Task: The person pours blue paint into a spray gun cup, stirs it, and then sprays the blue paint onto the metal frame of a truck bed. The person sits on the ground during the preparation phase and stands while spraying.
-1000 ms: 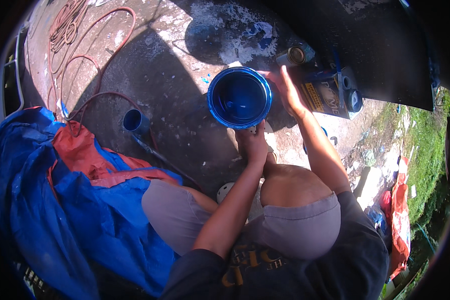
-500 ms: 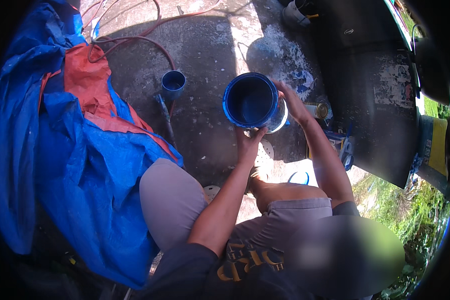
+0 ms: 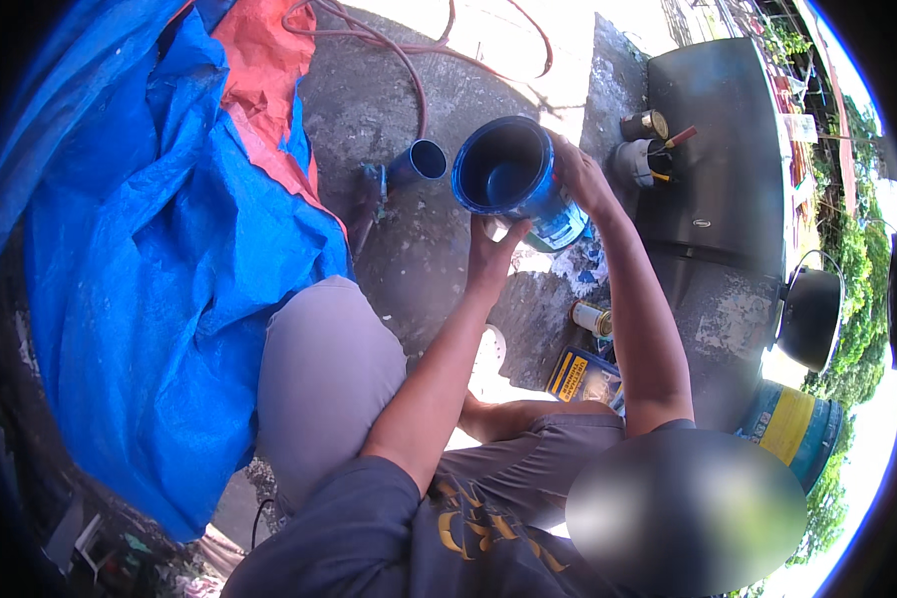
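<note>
Up between both hands, a blue plastic bucket (image 3: 513, 169) is held tipped on its side, its open mouth turned toward the camera so the dark blue inside shows. The left hand (image 3: 495, 251) sits under the bucket's lower wall, fingers bent up against it, so its grip is wrapped on the bucket from below. The right hand (image 3: 580, 177) lies on the far side of the bucket, toward the base, fingers pressed on the wall; its grip is closed on the bucket too. The bucket hangs above the grey concrete floor (image 3: 409, 249), clear of it, between the person's knees and a black drum (image 3: 728, 179).

Just left of the bucket, a short piece of blue pipe (image 3: 421, 159) lies on the floor with its open end facing up and to the right. A red hose (image 3: 409, 60) loops across the floor beyond it. A blue tarp (image 3: 140, 259) with an orange-red patch (image 3: 259, 90) covers the ground on the left. Near the right forearm, a small can (image 3: 592, 319) stands on the floor, and a yellow-and-blue box (image 3: 583, 377) lies just below it. On top of the black drum sit small tins (image 3: 646, 125) and a grey cup (image 3: 632, 161). A black pot (image 3: 812, 317) and a blue-and-yellow tin (image 3: 792, 424) stand at the right.
</note>
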{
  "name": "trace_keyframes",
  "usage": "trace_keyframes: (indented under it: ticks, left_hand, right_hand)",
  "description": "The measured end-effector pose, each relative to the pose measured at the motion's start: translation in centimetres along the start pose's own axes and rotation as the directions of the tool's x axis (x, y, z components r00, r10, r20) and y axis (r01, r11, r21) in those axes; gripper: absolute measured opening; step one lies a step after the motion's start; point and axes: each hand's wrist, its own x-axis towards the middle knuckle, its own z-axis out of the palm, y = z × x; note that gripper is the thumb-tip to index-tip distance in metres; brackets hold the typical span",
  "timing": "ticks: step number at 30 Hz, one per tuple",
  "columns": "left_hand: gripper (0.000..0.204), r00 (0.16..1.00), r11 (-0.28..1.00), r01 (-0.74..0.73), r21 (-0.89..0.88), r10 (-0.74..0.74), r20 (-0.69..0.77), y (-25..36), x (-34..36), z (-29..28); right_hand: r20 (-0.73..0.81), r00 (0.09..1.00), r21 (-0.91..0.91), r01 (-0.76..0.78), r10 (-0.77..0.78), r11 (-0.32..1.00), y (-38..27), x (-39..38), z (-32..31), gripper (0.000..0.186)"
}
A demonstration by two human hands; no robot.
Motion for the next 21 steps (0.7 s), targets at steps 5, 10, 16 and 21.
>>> trace_keyframes:
  ticks: [5, 10, 16, 21]
  left_hand:
    - [0.083, 0.995, 0.992, 0.095, -0.086, -0.099, -0.034, 0.9, 1.5, -0.5]
    - [0.067, 0.985, 0.994, 0.101, -0.042, -0.105, -0.134, 0.7, 1.7, -0.7]
    - [0.066, 0.982, 0.964, 0.141, -0.226, -0.166, -0.093, 2.1, 1.0, 0.1]
    - [0.065, 0.983, 0.95, 0.15, -0.274, -0.172, -0.061, 1.9, 1.3, -0.2]
  right_hand:
    - [0.006, 0.998, -0.178, 0.062, -0.062, 0.982, -2.9, 2.0, 0.9, 0.056]
    - [0.053, 0.989, -0.298, 0.146, -0.136, 0.943, -3.7, 3.5, 1.7, 0.057]
    - [0.069, 0.99, -0.431, 0.138, -0.12, 0.892, -3.8, 4.3, 2.3, 0.058]
    - [0.072, 0.996, -0.511, 0.087, -0.058, 0.855, -4.4, 4.6, 2.8, 0.056]
